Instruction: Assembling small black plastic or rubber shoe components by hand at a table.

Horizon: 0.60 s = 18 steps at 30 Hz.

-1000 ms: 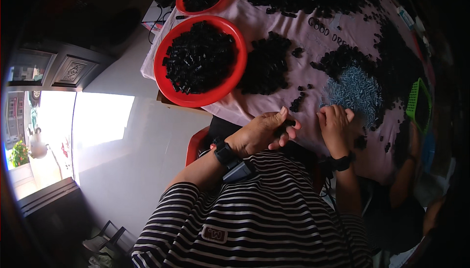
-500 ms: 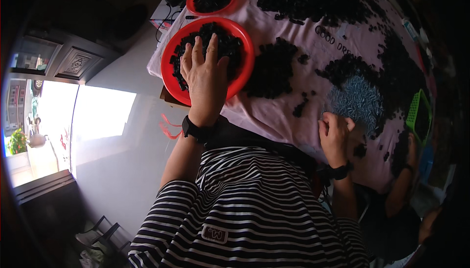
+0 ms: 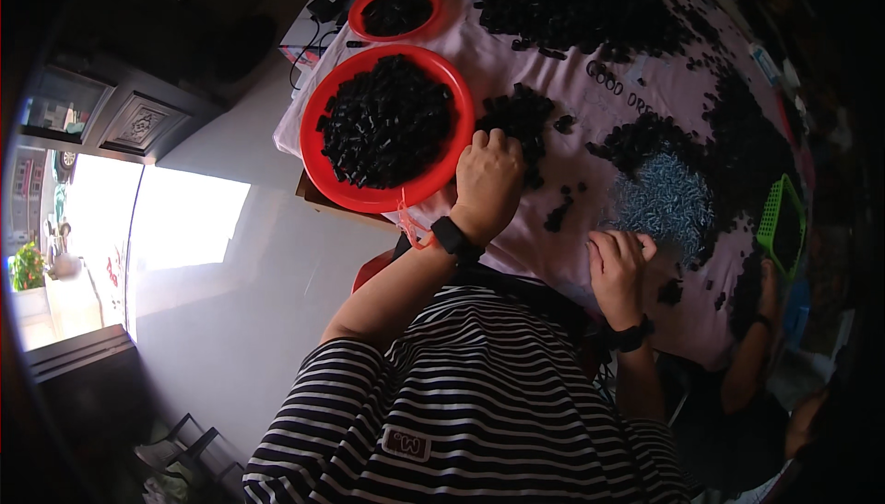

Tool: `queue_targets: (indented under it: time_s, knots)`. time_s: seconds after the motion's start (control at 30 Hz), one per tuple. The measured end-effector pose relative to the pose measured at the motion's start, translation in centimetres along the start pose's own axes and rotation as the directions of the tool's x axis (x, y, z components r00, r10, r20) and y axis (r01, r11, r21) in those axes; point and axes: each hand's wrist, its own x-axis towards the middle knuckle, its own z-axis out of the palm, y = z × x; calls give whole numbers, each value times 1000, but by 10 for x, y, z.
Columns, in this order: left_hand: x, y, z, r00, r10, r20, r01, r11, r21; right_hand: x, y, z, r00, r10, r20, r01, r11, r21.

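My left hand (image 3: 489,180) is at the right rim of a large red basin (image 3: 323,177). Its fingers curl down at the near edge of a small heap of black plastic pieces (image 3: 521,117); the fingertips and anything in them are hidden. Many more black pieces (image 3: 387,122) fill the basin. My right hand (image 3: 619,269) rests on the pink cloth (image 3: 553,246) with its fingers bent together, close to a pile of small blue-grey screw-like parts (image 3: 668,200). What it pinches, if anything, cannot be made out.
A smaller red basin (image 3: 433,8) of black pieces stands beyond the large one. Big black heaps (image 3: 581,6) cover the far table. To the right, another person's hand (image 3: 768,287) is near a green basket (image 3: 782,223). Red string (image 3: 408,220) hangs by my left wrist.
My left hand has left the pieces in the large basin and moved right and nearer to the small heap, its fingers now curled. My right hand has shifted slightly left.
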Motion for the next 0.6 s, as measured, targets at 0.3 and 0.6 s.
queue_targets:
  time_s: [0.3, 0.6]
  knots:
    - [-22, 12, -38, 891, -34, 454, 411, 487, -771, 3, -2, -4, 995, 61, -76, -56, 997, 62]
    - [-53, 19, -42, 742, 311, 594, 663, -209, -719, 22, -29, -35, 961, 275, 6, -245, 845, 476]
